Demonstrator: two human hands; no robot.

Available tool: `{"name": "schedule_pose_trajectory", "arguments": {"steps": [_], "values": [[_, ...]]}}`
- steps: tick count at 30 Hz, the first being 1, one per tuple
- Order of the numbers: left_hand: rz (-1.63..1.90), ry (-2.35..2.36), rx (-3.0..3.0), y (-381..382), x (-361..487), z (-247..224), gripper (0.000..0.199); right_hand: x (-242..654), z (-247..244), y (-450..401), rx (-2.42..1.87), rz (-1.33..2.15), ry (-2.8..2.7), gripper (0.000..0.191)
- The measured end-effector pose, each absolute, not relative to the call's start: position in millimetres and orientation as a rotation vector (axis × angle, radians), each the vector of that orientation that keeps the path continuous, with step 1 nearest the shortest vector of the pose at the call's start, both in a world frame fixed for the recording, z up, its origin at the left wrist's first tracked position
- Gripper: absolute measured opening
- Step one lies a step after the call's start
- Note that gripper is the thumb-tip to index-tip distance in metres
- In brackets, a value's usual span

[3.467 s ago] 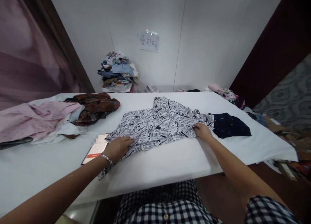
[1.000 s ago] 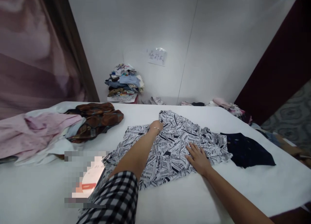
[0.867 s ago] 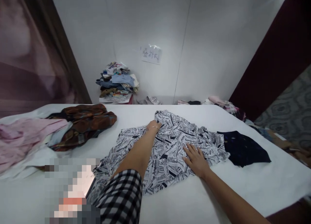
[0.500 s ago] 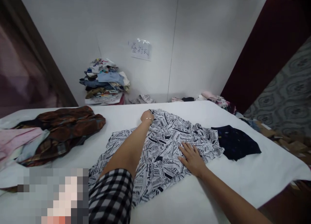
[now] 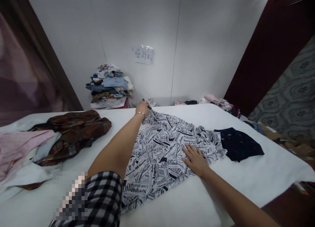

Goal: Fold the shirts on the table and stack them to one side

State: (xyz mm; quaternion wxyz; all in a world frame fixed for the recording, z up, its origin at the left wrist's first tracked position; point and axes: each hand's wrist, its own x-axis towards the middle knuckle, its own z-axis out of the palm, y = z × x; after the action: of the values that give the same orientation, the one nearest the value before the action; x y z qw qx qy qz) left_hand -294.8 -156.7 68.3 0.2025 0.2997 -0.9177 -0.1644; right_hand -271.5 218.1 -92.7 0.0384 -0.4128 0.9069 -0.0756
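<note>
Left hand (image 5: 142, 109) has the newspaper-print garment (image 5: 157, 154) by its far edge, right hand (image 5: 195, 159) just flat on it, navy cloth (image 5: 241, 145) over right.

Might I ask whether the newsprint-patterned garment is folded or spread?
Mostly spread: the garment lies broad under the right hand; the left hand grips its far edge.
</note>
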Motion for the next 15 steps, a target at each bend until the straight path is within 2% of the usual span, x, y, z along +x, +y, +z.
{"name": "schedule_pose_trajectory", "arguments": {"steps": [3, 7, 15], "values": [[-0.231, -2.587, 0.631, -148, -289, 89, 0.045, -272, -92, 218, -1.260, -0.233, 2.785, 0.068], [0.128, -2.548, 0.395, -130, -277, 116, 0.036, -272, -91, 217, -1.260, -0.245, 2.782, 0.069], [0.418, -2.413, -0.005, -86, -247, 162, 0.025, -272, -89, 217, -1.259, -0.244, 2.787, 0.070]]}}
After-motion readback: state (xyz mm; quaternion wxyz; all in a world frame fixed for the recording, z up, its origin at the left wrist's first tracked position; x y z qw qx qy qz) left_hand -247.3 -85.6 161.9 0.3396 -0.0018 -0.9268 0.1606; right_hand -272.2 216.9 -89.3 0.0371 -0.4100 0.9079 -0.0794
